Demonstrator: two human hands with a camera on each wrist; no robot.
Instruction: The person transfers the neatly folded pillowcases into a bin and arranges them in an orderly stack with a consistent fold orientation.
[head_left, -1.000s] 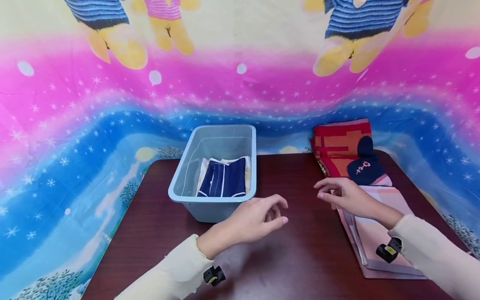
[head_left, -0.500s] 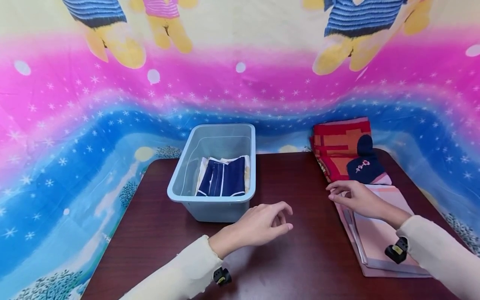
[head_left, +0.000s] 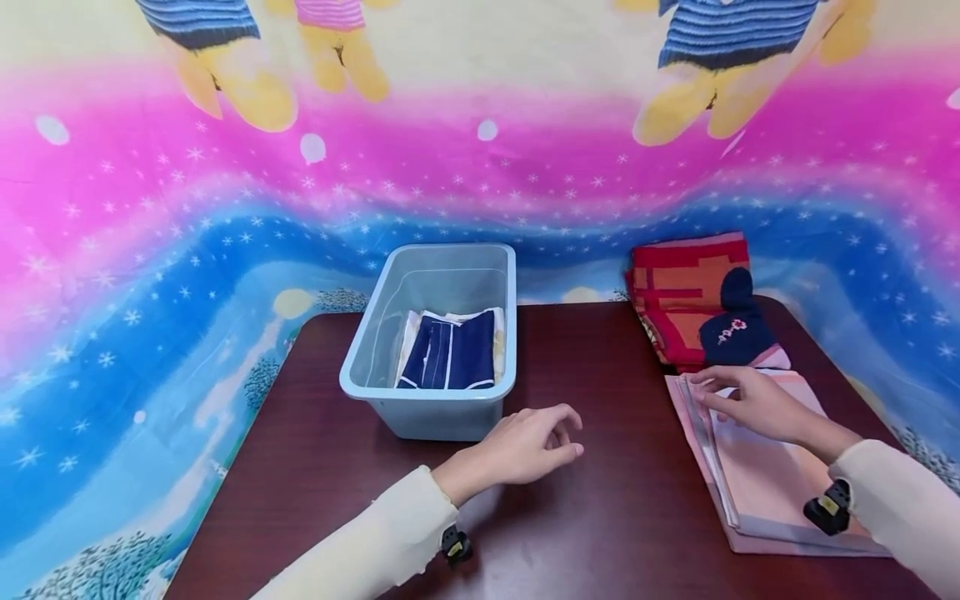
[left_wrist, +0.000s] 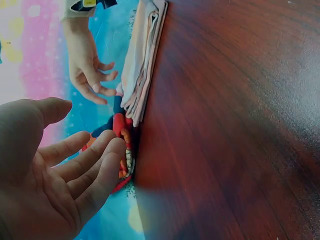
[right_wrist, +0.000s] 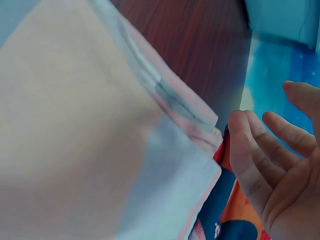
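Note:
My right hand (head_left: 765,404) hovers above the far left corner of a folded pale pink and grey cloth (head_left: 780,483), its fingers loosely bent and holding nothing. In the right wrist view those fingers (right_wrist: 272,150) are apart from the layered cloth (right_wrist: 85,125). My left hand (head_left: 517,446) hangs over the table just in front of the bin, relaxed, with nothing in it; the left wrist view shows its palm (left_wrist: 45,185) and spread fingers. Beyond the pink cloth lie a folded red and orange cloth (head_left: 675,287) and a navy sock-like piece (head_left: 731,333) with pink flowers.
A grey-blue plastic bin (head_left: 431,417) stands left of centre on the dark wooden table (head_left: 585,533). Inside it lies a folded navy cloth (head_left: 472,354) with white trim, on top of paler fabric. A patterned curtain (head_left: 450,183) hangs behind the table.
My right hand has moved right and slightly down, from beside the pink cloth to over its far left corner. The left hand has shifted a little right and down, away from the bin.

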